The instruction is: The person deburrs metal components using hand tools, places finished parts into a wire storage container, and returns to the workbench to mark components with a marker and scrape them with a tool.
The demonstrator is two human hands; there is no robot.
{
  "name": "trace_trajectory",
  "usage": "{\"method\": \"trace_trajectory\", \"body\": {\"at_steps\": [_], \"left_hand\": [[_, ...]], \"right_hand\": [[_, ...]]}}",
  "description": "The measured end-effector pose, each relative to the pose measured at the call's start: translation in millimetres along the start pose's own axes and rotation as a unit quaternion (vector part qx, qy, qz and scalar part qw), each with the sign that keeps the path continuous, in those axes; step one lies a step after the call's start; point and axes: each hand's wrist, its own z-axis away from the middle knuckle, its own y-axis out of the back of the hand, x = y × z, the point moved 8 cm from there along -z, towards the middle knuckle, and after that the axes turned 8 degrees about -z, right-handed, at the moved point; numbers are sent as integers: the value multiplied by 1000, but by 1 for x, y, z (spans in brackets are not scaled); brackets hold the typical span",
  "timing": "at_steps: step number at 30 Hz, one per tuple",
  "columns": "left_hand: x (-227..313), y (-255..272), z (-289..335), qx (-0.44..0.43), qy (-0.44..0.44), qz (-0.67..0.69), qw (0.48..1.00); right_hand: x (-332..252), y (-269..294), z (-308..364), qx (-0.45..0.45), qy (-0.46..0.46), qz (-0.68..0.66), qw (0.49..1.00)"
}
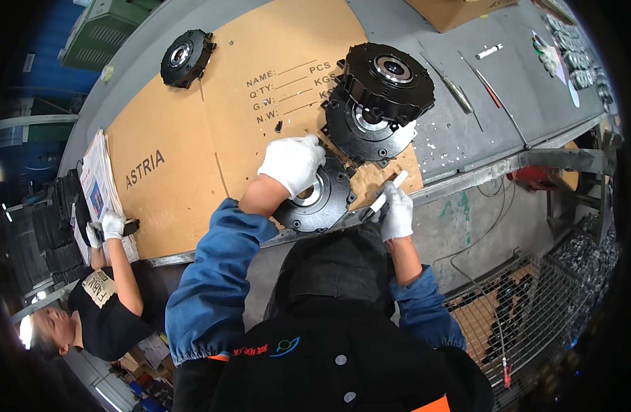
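Observation:
My left hand, in a white glove, is closed over the far left edge of a black round metal housing with a silver ring at its centre. The glove hides part of that rim. My right hand, also gloved, grips a white marker pen with a dark lower end, just right of this housing. Beyond it, a second black housing lies flat, partly covered by a thicker black housing stacked on it.
Cardboard covers much of the grey bench. Another black housing lies far left. Long thin tools and a white tube lie at the right. A co-worker's gloved hand is by papers at left. A wire basket stands below right.

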Motion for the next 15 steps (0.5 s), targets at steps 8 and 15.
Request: {"method": "trace_trajectory", "body": {"at_steps": [8,15], "left_hand": [[4,-10,0,-22,-33,-71,997],[3,-4,-4,-2,4,-101,995]], "right_hand": [[3,4,-1,-3,-9,1,1000],[5,5,-2,-24,-12,8,1000]]}}
